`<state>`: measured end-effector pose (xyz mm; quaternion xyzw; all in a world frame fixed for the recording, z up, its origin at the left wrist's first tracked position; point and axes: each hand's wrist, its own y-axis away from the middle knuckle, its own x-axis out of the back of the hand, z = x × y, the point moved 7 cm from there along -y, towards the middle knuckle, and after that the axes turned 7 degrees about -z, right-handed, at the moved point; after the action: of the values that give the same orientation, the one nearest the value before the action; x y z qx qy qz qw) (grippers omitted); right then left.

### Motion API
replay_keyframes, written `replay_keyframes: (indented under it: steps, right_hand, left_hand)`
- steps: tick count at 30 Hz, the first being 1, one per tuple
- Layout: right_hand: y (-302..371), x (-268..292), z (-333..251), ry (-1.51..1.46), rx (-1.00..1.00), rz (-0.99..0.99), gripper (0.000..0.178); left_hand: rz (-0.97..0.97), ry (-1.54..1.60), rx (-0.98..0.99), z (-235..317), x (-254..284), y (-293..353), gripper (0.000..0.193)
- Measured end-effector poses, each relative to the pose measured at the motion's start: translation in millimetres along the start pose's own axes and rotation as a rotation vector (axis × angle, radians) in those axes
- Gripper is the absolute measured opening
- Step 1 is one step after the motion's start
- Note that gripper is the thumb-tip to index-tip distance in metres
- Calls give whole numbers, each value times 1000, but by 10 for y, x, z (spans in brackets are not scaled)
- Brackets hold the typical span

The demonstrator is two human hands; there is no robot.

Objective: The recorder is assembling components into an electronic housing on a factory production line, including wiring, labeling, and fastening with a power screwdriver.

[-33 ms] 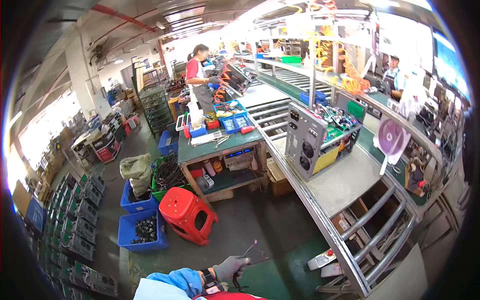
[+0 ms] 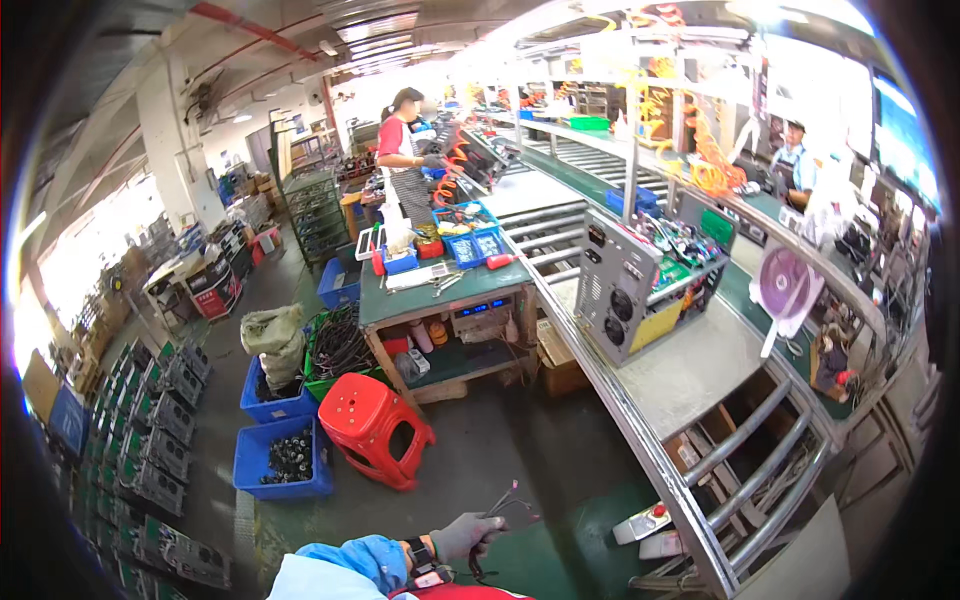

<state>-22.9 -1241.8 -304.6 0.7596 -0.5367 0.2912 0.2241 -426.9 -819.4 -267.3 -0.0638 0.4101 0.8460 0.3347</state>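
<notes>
My left hand [image 2: 466, 537], in a grey glove with a dark band at the wrist, reaches in from the lower edge under a light blue sleeve. Its fingers are closed around a thin dark cable [image 2: 502, 500]. The cable's free ends stick out beyond the fingertips, one with a small pinkish tip, and more of it hangs below the hand. Nothing of my right hand shows. On the roller line ahead stands a grey metal-cased machine [image 2: 618, 290] with two round fans and exposed circuit boards.
A red plastic stool [image 2: 365, 410] stands beside a blue bin of black parts [image 2: 285, 488]. Behind are a green crate of cables [image 2: 340, 345] and a green-topped workbench [image 2: 440, 292]. The conveyor rail [image 2: 650, 430] runs along the right. One person [image 2: 402, 150] works at the line; another sits far right.
The whole view has shifted slightly, with the line and the machine a little lower and further right. My left hand keeps its hold on the cable.
</notes>
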Motion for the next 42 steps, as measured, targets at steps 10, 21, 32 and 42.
replay_keyframes:
  steps: [10,21,32,42]
  right_hand:
    - [1429,-2281,-2116,-811,-273,-920,58]
    - [2119,-3781,-5321,-1139,-318,-1098,35]
    - [1659,-4203,-6152,-1137,-194,-1048,46]
    - [487,-4914,-6616,-1165,-194,-1046,49]
  left_hand:
    - [-268,-179,-38,539,303,114,25]
    - [-301,-47,-287,1271,1454,779,24]
    - [-557,335,-279,2251,1427,313,26]
    - [-459,-181,-61,3277,1630,-960,26]
